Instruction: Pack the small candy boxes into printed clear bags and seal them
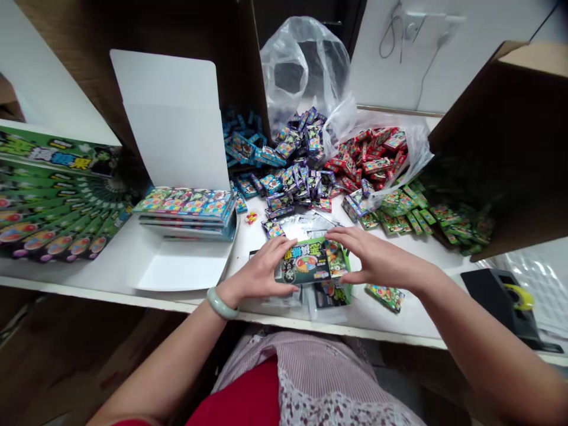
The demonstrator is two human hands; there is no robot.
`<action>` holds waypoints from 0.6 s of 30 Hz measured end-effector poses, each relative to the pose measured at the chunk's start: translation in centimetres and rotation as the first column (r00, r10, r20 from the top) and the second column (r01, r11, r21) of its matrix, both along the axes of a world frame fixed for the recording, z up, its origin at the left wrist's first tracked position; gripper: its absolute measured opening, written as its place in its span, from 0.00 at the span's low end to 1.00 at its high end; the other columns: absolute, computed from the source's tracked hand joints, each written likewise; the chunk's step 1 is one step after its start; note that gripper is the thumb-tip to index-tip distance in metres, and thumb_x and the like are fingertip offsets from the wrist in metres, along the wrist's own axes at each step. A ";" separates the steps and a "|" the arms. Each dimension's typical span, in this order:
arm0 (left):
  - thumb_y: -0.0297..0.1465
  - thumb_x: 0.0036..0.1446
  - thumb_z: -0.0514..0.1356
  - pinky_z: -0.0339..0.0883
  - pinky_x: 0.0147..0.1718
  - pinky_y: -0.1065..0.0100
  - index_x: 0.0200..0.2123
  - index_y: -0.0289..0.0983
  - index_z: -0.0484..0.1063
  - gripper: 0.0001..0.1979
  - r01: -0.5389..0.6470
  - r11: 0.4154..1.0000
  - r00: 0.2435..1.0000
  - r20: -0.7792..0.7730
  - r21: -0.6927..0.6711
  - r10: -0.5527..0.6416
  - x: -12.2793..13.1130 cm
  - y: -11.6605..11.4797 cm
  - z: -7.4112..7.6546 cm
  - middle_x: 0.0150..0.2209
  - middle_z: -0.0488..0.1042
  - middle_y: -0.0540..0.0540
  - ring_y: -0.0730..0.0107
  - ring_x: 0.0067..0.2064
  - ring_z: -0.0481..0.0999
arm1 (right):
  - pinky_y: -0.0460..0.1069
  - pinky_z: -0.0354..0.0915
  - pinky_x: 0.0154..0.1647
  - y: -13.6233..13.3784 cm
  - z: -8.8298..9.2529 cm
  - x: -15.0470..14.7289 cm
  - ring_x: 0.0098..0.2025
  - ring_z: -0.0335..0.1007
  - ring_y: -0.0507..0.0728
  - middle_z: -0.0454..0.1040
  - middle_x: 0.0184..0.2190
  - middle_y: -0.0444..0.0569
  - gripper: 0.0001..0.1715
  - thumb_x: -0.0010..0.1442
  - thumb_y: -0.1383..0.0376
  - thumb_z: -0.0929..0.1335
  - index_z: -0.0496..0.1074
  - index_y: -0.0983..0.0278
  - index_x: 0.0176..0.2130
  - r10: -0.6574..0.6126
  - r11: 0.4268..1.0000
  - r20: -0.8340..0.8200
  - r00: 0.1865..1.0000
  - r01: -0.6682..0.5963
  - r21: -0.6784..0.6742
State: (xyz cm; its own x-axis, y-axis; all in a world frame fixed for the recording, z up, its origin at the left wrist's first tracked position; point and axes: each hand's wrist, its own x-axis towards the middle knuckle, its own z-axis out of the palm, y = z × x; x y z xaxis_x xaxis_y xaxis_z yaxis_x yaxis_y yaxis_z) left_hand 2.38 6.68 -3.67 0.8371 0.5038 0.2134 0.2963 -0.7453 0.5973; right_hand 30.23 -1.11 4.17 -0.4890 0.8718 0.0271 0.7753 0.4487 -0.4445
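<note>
White shelf (426, 313) below heaped candy packets (293, 177). Green packet (304, 263) lay at 12 o'clock from body, long axis crosswise. Left hand (252, 269) nearer, fingers closed on near end; right hand (377, 257) curved, fingertips at far end, grip unclear.

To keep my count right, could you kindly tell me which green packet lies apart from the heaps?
The green packet below the right hand, near the table's front edge; the others lie heaped further back.

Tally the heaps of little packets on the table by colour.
Light blue heap: 1
Dark blue heap: 1
Red heap: 1
Green heap: 1
Total: 4
</note>
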 end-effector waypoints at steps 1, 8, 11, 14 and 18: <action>0.43 0.46 0.68 0.59 0.59 0.47 0.65 0.37 0.50 0.47 -0.014 1.000 1.000 0.005 0.002 0.014 0.0 0.0 0.0 0.58 0.59 0.35 0.48 0.61 0.60 | 0.60 0.59 0.62 0.1 -0.3 -0.1 0.62 0.58 0.65 0.59 0.62 0.57 0.48 0.49 0.57 0.76 0.56 0.60 0.62 -0.016 1.000 -0.043 0.999 0.016 -0.003; 0.42 0.46 0.69 0.60 0.59 0.46 0.65 0.40 0.49 0.48 -0.147 0.989 0.988 0.047 0.033 0.145 -0.1 -0.4 0.0 0.58 0.60 0.36 0.47 0.60 0.61 | 0.68 0.52 0.63 -1.1 -2.5 -3.0 0.62 0.57 0.65 0.70 0.53 0.55 0.23 0.62 0.58 0.67 0.64 0.59 0.56 -0.119 0.986 -0.210 0.970 0.140 0.087; 0.42 0.46 0.69 0.61 0.58 0.47 0.65 0.40 0.49 0.48 -0.138 0.990 0.990 0.028 0.041 0.137 0.0 -0.3 0.1 0.58 0.61 0.36 0.47 0.60 0.62 | 0.68 0.47 0.64 0.1 -3.3 -2.6 0.60 0.62 0.63 0.75 0.49 0.51 0.20 0.65 0.59 0.65 0.67 0.57 0.56 -0.076 0.996 -0.294 0.953 0.089 0.031; 0.40 0.47 0.68 0.63 0.58 0.47 0.66 0.41 0.48 0.47 -0.197 0.977 0.980 0.025 0.080 0.196 -0.5 0.0 0.2 0.59 0.60 0.36 0.46 0.60 0.63 | 0.57 0.64 0.55 4.9 -3.9 0.6 0.45 0.74 0.57 0.79 0.38 0.49 0.15 0.66 0.60 0.63 0.73 0.62 0.48 -0.401 0.908 -0.363 0.841 0.418 -0.034; 0.37 0.47 0.67 0.68 0.55 0.52 0.66 0.45 0.48 0.46 -0.276 0.951 0.960 -0.013 0.141 0.280 -2.4 0.8 -1.0 0.60 0.62 0.39 0.48 0.59 0.67 | 0.52 0.64 0.54 14.7 -2.9 6.7 0.51 0.71 0.59 0.75 0.48 0.56 0.17 0.61 0.65 0.66 0.72 0.67 0.50 -0.695 0.696 -0.217 0.686 0.717 0.038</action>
